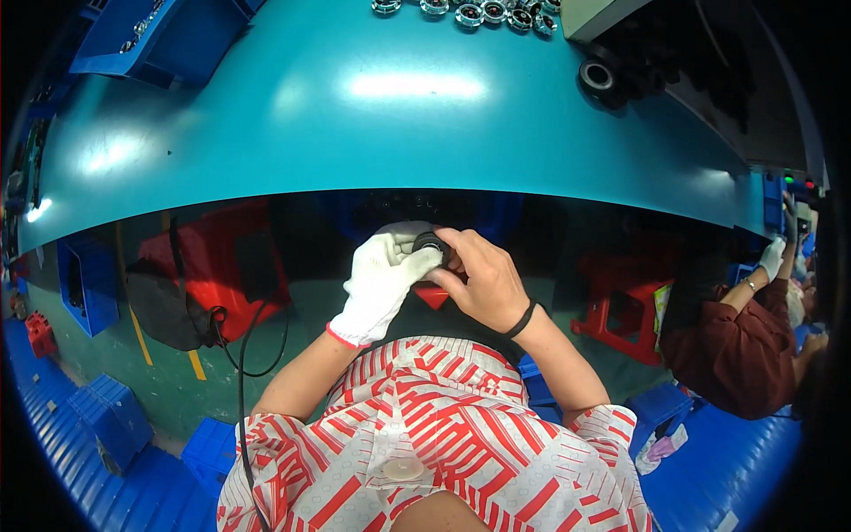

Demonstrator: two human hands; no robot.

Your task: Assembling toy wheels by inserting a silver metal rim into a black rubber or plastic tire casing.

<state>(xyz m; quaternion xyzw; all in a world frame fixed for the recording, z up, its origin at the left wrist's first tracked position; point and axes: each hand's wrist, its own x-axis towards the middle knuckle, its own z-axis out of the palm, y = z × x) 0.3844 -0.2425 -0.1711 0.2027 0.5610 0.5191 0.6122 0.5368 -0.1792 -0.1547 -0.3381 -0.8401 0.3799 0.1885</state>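
Note:
Between my two hands is a small black round part (431,243), held just below the table's front edge. My left hand (383,277), in a white glove with a red cuff edge, is closed on it with the thumb across its face. My bare right hand (486,280), with a black band on the wrist, grips the part's right side between thumb and fingers. My fingers hide much of the part, so its exact kind does not show.
Several shiny round metal-rimmed parts (494,12) lie at the far side of the teal table (372,133). Black ring-shaped parts (599,78) sit far right; a blue bin (164,44) stands far left. Red stools (217,262) are below. Another person (740,355) works at right.

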